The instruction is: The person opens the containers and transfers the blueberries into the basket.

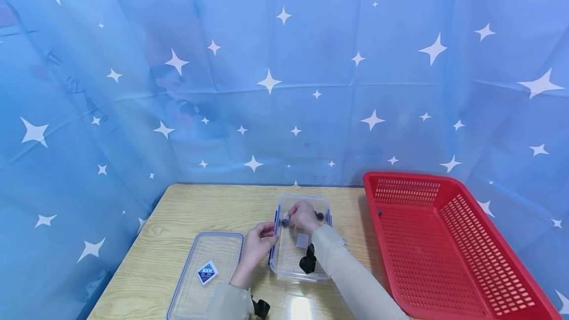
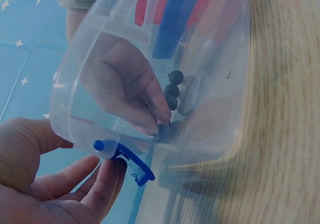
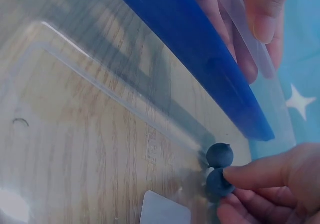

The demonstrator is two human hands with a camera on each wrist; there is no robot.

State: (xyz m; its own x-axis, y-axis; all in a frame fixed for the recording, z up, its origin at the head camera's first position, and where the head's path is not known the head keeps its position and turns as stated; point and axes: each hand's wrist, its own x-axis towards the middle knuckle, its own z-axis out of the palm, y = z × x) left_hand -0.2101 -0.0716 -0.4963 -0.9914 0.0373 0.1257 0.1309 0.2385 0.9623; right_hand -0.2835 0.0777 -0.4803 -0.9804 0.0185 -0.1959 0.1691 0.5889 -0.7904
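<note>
Lid, left of worktop: blue-edged lid lies flat toward the left edge and the near side; a blue-and-white sticker is on it.
Left hand: left hand stands between lid and box; its grip is narrow, thumb at the rim and fingers at the outside of the left wall, beside a blue latch that hangs outward.
Clear box, position: clear box, lidless and upright, sits near the middle of the worktop's far edge.
Right hand: right hand is inside the box at its far-left part; its grip pinches a dark ball.
Balls, remainder: another dark ball is just beside the pinched one; the left-wrist view shows three balls in a row near the right fingers.
Box floor: a pale rectangle shows there; whether inside or beneath, cannot tell.
Red basket, right: red basket covers the worktop's right side, well apart from the lid; a small dark item lies by its left wall.
</note>
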